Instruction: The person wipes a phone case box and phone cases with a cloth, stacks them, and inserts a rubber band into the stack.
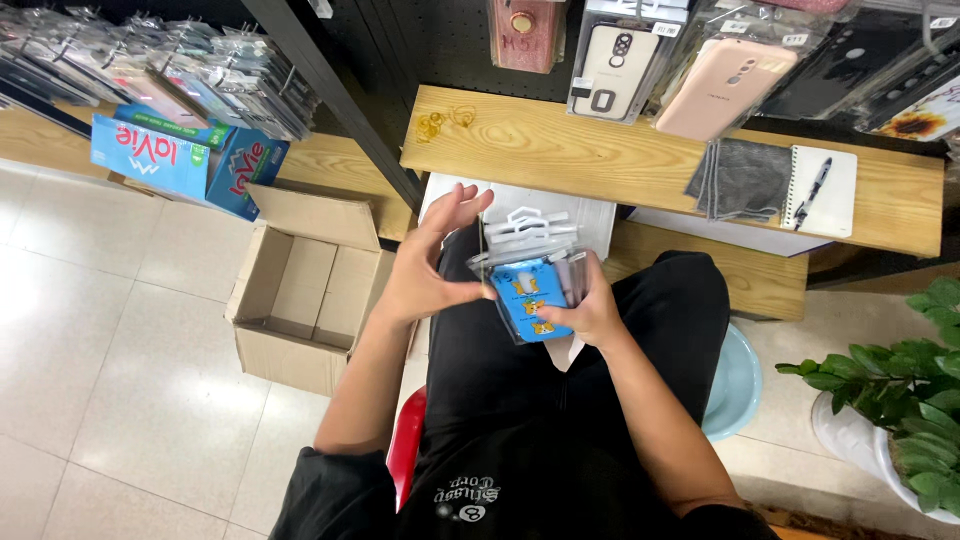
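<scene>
Right hand point(588, 312) clamps the stack of packaged phone cases point(535, 290) from below; left hand point(432, 262), fingers spread, thumbs its near edge. Light, slippery plastic sleeves, I'd say — best gripped by the edges.

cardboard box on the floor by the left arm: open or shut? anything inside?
Open. The cardboard box has its flaps folded outward, and its bare inner walls and bottom show. Nothing is visible inside it from this view.

wooden shelf point(560, 140) has a notebook point(822, 190) with pen point(812, 190), grey cloths point(742, 178), some yellow rings point(432, 124) on it
</scene>
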